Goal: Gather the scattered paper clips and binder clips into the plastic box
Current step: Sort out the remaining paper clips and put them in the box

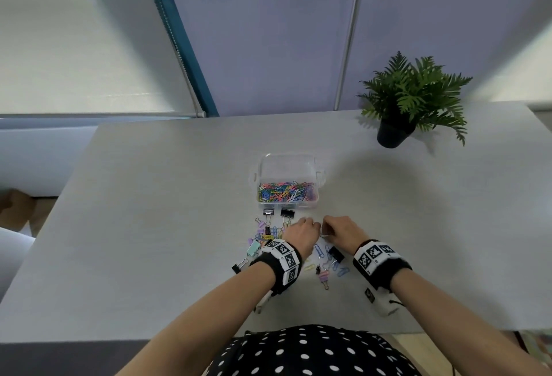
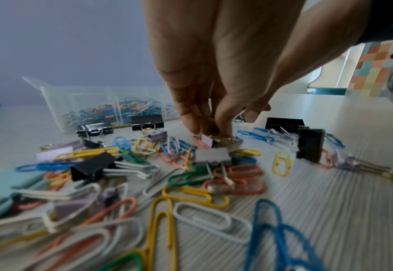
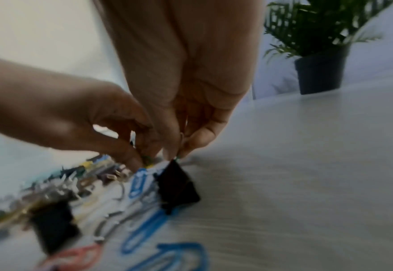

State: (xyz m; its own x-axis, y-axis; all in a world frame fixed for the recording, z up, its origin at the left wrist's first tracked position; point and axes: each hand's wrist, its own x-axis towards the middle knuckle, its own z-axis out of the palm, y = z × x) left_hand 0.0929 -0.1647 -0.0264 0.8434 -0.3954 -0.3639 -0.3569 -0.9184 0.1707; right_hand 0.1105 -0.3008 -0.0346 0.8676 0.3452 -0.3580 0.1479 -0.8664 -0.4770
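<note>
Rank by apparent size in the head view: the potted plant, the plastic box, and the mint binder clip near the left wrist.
1. potted plant, largest, though it stands farther from the camera.
2. plastic box, clearly smaller than the plant.
3. mint binder clip, by far the smallest.

Beside the left hand [image 2: 202, 77] lie yellow, blue, coral, green and white paper clips [image 2: 184, 185]. Binder clips [image 2: 91, 168] are black, lilac and mint. The desk [image 1: 149, 226] is pale grey.
</note>
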